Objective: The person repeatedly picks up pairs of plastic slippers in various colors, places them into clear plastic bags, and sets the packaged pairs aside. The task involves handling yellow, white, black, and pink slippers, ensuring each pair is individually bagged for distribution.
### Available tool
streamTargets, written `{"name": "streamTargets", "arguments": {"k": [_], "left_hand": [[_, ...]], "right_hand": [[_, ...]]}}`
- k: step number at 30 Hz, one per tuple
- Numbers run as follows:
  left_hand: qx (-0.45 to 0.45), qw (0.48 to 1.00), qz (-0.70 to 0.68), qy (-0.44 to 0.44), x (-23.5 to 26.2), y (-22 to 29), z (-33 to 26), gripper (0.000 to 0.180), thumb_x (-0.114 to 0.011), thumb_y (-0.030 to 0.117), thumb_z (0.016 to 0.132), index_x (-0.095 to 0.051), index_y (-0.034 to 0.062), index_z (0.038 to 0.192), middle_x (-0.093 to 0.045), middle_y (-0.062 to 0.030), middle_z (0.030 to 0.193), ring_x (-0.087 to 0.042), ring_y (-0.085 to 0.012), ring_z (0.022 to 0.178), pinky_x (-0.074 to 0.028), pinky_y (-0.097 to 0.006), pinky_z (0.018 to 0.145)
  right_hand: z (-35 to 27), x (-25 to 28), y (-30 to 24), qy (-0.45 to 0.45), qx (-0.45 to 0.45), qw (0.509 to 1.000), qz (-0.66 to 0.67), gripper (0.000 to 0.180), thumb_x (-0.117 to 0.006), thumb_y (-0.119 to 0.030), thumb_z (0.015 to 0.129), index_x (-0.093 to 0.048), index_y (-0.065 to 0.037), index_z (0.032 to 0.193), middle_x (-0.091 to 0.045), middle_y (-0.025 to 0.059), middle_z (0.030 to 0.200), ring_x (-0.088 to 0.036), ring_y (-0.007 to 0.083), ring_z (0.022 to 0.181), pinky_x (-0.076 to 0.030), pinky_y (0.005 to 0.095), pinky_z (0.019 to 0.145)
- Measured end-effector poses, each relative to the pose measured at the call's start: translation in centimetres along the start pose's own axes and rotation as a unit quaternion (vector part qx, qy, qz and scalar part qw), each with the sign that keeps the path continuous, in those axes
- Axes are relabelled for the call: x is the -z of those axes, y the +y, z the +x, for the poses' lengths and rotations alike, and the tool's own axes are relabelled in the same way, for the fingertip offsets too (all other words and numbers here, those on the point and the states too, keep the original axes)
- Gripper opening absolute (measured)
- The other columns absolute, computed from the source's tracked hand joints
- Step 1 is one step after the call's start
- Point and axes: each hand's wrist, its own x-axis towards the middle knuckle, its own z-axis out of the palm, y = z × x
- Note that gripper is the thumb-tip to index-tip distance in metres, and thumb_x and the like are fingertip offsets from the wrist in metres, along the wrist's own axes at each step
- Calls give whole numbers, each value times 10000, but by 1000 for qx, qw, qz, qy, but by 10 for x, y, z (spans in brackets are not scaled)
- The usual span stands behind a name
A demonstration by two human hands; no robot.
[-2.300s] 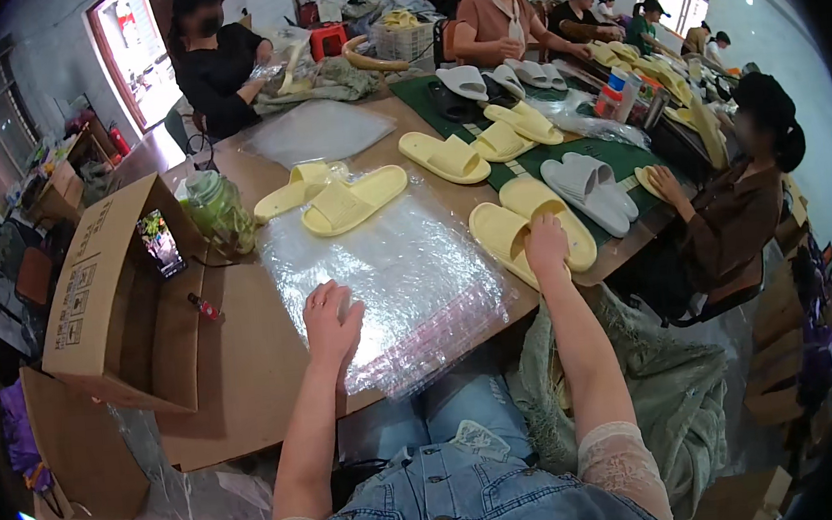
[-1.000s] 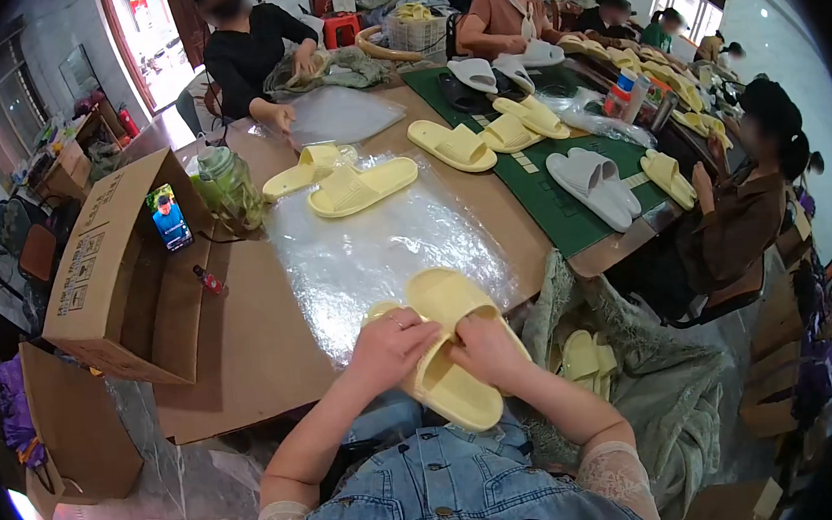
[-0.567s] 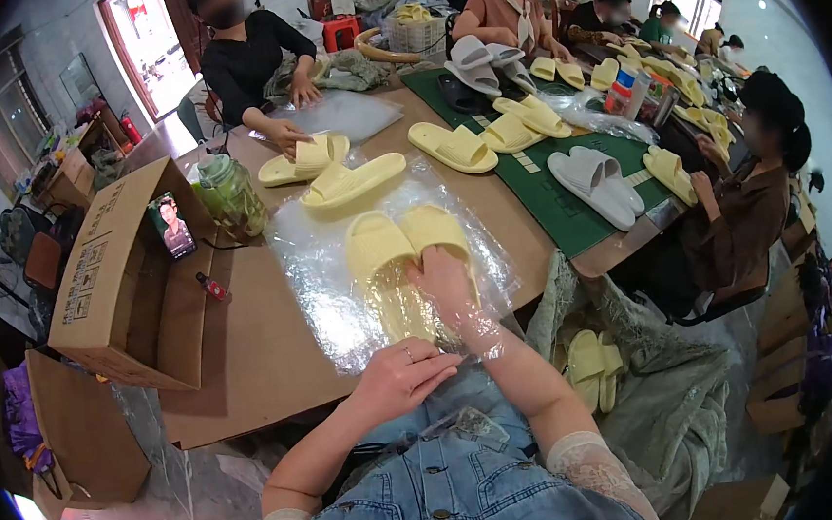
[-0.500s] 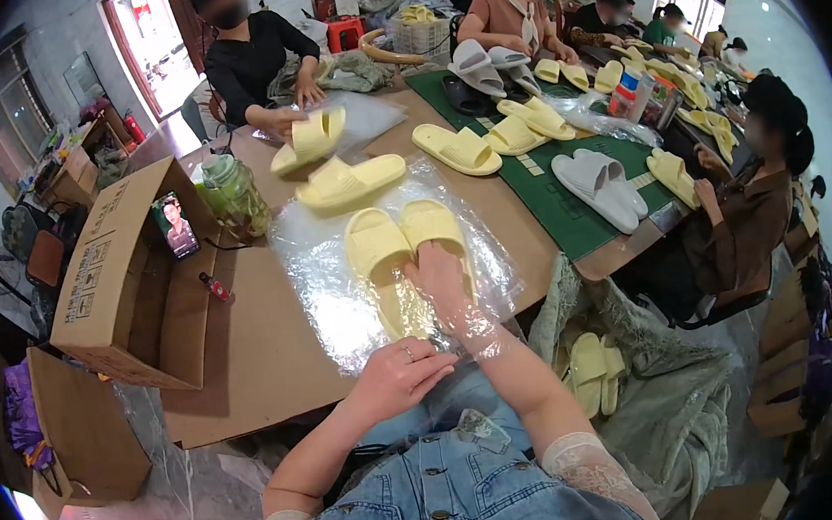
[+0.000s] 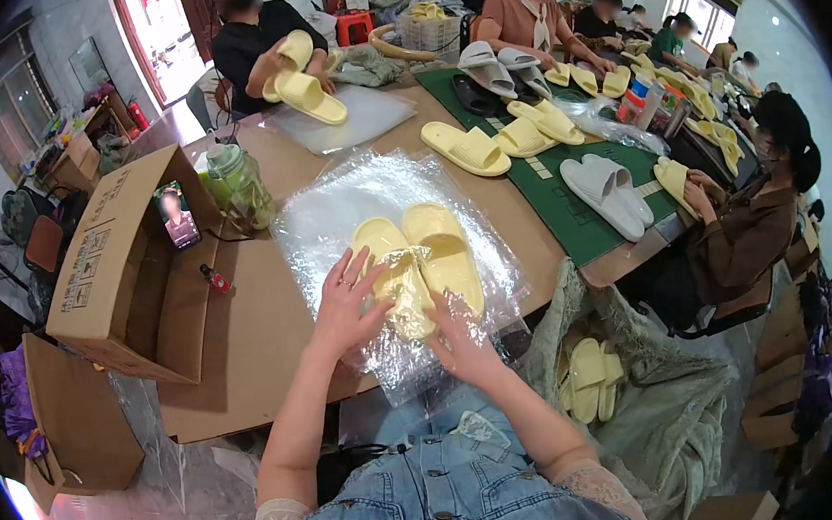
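Note:
A pair of pale yellow slippers (image 5: 442, 243) lies side by side under clear plastic, in a shiny transparent bag (image 5: 400, 367) on the table in front of me. My left hand (image 5: 344, 300) rests with spread fingers at the left slipper's side, its fingertips on the plastic. Near the heels of the pair is my right hand (image 5: 463, 339), fingers stretched out. Plastic glints over its fingertips, and whether they are inside the bag or behind a fold I cannot tell. Beneath lie more flat clear bags (image 5: 319, 209).
A cardboard box (image 5: 119, 274) holding a phone (image 5: 176, 217) stands left, beside a green jar (image 5: 234, 186). More slippers (image 5: 466, 148) lie ahead toward a green mat (image 5: 558, 200). Co-workers sit around the table; one holds yellow slippers (image 5: 305, 95). A sack with slippers (image 5: 591, 378) is at my right.
My right hand has drawn back from inside the right slipper toward the heels. My left hand has moved forward and spread onto the bag. The co-worker opposite has lifted two yellow slippers away.

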Motion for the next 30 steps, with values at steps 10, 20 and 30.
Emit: {"name": "streamTargets", "arguments": {"k": [10,20,30], "left_hand": [[2,993,-97,74,-26,-20,-22,453,-703,180,846,-644,96,1287,-550,-144,1447,-508,-385,1330,-417,-461,1102],[48,987,-110,111,-27,-21,-24,326,-729,201,845,-709,105,1156,-657,-152,1295,-591,-365,1230,-459,-450,1062],[50,985,-118,111,-31,-21,-25,329,-756,196,818,-718,99,1130,-656,-132,1305,-593,-358,1220,-468,-438,1056]], "right_hand": [[49,111,-65,-54,-115,973,191,216,-695,-253,914,-726,-57,998,-730,95,911,-694,257,751,-546,346,675],[104,-25,20,-55,-203,963,-168,612,-677,-550,879,-623,43,1022,-670,212,947,-694,352,896,-562,424,778],[101,-53,46,4,-154,978,-143,332,-651,-362,923,-579,-42,971,-655,186,913,-685,365,827,-546,482,696]]}}
